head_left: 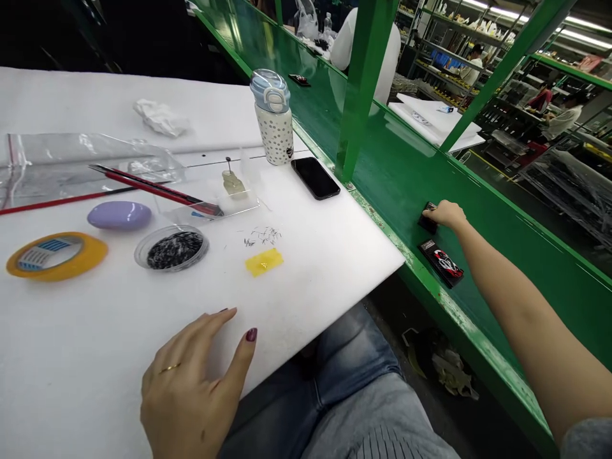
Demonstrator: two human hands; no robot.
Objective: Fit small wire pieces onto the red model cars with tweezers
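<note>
My right hand (pixel 450 214) is stretched out over the green conveyor belt (pixel 401 169), its fingers closed on a small flat black packet (pixel 427 223). Just nearer to me, a second flat black packet (pixel 440 262) with red and white print lies at the belt's edge. My left hand (pixel 191 382) rests on the white table (pixel 109 357) with thumb and fingers apart, holding nothing. Beyond it lie a piece of yellow tape (pixel 264 262), a scatter of short dark slivers (pixel 264 237) and a round clear dish (pixel 173 248) of fine dark bits.
A yellow tape roll (pixel 90 255), purple oval case (pixel 119 215), red-and-black tweezers (pixel 153 188), phone (pixel 315 178) and dotted bottle (pixel 273 121) lie or stand on the table. A green post (pixel 359 95) rises at the belt's near edge. Another packet (pixel 299 80) lies farther up the belt.
</note>
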